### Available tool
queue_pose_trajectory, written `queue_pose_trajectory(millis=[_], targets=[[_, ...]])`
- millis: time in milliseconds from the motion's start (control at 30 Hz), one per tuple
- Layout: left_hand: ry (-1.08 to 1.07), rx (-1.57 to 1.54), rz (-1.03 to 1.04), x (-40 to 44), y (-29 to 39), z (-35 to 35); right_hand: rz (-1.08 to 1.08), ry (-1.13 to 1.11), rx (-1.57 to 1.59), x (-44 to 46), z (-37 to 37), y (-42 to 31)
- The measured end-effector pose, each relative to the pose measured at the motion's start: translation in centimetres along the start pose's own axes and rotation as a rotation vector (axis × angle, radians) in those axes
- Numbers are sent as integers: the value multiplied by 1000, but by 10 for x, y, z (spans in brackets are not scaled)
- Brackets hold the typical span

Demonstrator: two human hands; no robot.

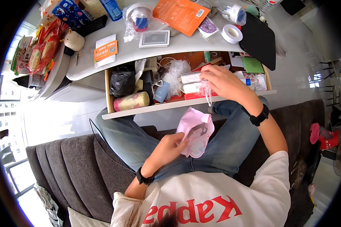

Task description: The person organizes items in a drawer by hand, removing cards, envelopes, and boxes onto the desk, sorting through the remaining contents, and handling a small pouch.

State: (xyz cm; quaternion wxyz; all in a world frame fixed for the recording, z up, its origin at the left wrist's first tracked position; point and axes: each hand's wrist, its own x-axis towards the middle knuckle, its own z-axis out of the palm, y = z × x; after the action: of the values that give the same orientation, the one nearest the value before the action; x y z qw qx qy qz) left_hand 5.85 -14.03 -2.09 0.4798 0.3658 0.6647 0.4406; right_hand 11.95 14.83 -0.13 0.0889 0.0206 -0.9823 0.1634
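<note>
Over the lap, my left hand (171, 146) grips the edge of a pink bag (196, 132), whose mouth is open and shows something dark inside. My right hand (218, 81) is above the right half of the open drawer (136, 111), its fingers pinched on a small clear and pink plastic bundle (206, 90) with a white loop hanging below. Beside that hand lie white packets (190, 78). Further left in the drawer are a crumpled clear bag (177, 72), a blue card (162, 90), a black bag (122, 81) and a yellow-pink roll (132, 101).
On the desk (129, 56) above the drawer are a boxed card deck (154, 39), an orange packet (181, 16), a tape roll (232, 34) and a black mat (258, 41). Snack bags (45, 49) stand at the left. A dark sofa (77, 162) surrounds the legs.
</note>
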Motion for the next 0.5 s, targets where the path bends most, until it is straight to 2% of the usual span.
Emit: queue_pose_trajectory(millis=[33,67,167,267,367,500], targets=[[5,-14,2,1,-1,0,-1,-53,80,3,3,0],[10,-29,3,1,-2,0,139,-230,134,7,-3,-2],[2,-45,-6,6,-3,-1,239,-352,235,15,-1,6],[-72,-12,-44,10,-5,-4,309,-406,165,28,-2,6],[-116,28,-65,11,2,-5,131,-347,20,32,15,15],[-105,30,-63,9,1,-7,269,-291,208,24,-3,23]])
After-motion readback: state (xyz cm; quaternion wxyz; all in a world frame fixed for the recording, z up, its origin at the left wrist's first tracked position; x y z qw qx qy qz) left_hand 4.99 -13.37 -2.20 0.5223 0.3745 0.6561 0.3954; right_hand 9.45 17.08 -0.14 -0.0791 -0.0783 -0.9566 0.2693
